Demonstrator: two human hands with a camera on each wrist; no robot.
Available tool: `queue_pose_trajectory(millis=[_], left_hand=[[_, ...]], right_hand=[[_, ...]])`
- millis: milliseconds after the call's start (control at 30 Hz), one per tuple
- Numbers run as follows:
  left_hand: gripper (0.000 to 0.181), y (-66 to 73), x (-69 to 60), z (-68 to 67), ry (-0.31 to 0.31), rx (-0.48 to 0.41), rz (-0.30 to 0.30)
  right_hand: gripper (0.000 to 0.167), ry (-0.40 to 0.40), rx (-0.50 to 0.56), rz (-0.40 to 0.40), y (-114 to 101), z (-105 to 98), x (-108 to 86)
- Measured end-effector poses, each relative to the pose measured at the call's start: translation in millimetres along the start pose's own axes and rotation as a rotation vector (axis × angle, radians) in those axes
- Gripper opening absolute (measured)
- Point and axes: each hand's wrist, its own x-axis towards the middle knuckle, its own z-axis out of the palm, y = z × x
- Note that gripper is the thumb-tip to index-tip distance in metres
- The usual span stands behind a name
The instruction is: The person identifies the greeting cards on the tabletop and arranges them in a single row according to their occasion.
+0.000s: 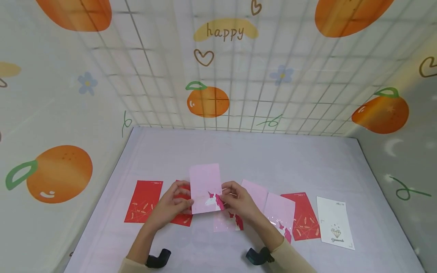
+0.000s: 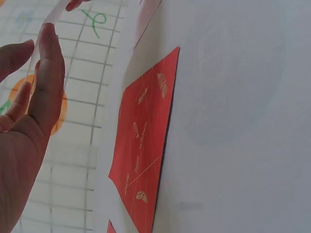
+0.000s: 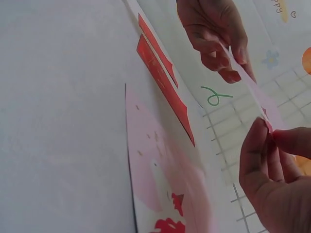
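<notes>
Nearest, the lower pink card (image 1: 223, 223) is lying at 5 o'clock from the raised pink card (image 1: 206, 185). Left hand (image 1: 170, 206) is pinching the latter at 8 o'clock, right hand (image 1: 240, 201) at 4, equally near. Between them, its long axis is running roughly 12 to 6. Whether it is containing anything, I cannot tell.

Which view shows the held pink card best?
Head: the held pink card faces the camera, showing its unicorn print. Right wrist sees it nearly edge-on between the left hand and right hand; left wrist catches only a thin sliver at upper left.
</notes>
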Motion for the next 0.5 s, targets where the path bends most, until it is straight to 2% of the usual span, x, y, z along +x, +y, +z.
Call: queue_pose_trajectory(millis=[500], left_hand=[[0.064, -4.6, -1.6, 9.4, 0.029, -0.031, -0.004]], right_hand=[[0.031, 0.023, 0.066, -0.001, 0.2, -3.4, -0.2]])
